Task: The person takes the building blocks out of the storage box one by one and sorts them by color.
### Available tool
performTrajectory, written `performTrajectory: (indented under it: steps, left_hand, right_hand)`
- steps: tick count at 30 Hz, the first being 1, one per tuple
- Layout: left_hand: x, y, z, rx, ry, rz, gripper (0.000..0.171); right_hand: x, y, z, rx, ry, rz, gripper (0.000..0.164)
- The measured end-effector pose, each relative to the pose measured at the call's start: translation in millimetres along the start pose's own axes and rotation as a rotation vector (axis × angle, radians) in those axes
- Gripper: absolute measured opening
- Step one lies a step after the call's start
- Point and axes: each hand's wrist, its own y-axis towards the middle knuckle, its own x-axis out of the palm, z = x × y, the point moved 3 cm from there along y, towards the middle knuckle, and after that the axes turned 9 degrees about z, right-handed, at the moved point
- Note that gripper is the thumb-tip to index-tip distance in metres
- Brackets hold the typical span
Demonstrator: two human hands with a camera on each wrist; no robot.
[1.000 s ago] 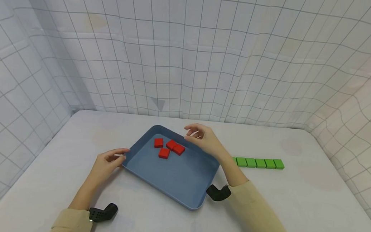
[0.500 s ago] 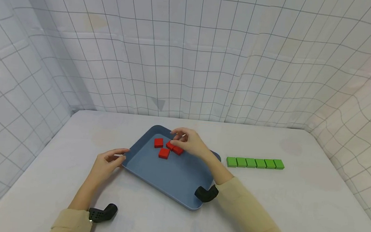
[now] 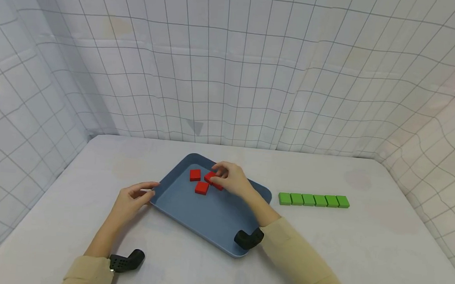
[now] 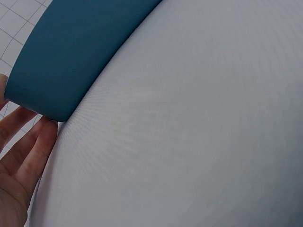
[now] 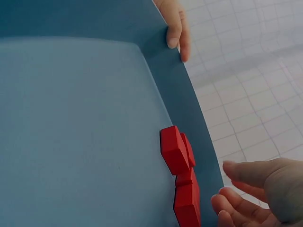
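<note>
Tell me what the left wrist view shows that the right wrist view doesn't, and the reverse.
Only the left wrist view shows the outer wall of the blue tray and the white tabletop running along its foot.

Only the right wrist view shows the tray's inside, red blocks lying in it, and the right hand.

Both show the tray, the left hand at it, and some gridded cloth.

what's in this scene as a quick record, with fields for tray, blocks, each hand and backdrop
tray: blue, angled on a white table
red blocks: four, in the tray
green blocks: six, in a row right of the tray
left hand: touches the tray's left corner
right hand: over the tray, by the red blocks
backdrop: white, gridded
</note>
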Motion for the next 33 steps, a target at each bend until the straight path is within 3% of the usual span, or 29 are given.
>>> performTrajectory:
  steps: [6,21,33]
  left_hand:
    - [-0.4,-0.5,-0.2,0.006,0.002,0.003,0.029]
    - [-0.1,-1.0,0.5,0.002,-0.001,0.0,0.029]
    - [-0.1,-0.8,-0.4,-0.007,-0.003,-0.001,0.029]
  right_hand:
    - [-0.9,-3.2,7.3,0.007,-0.074,0.065,0.027]
    - [-0.7,-12.8,14.2,0.097,-0.191,0.12,0.031]
    - [1.6,-17.7,16.9,0.084,-0.289,0.155,0.037]
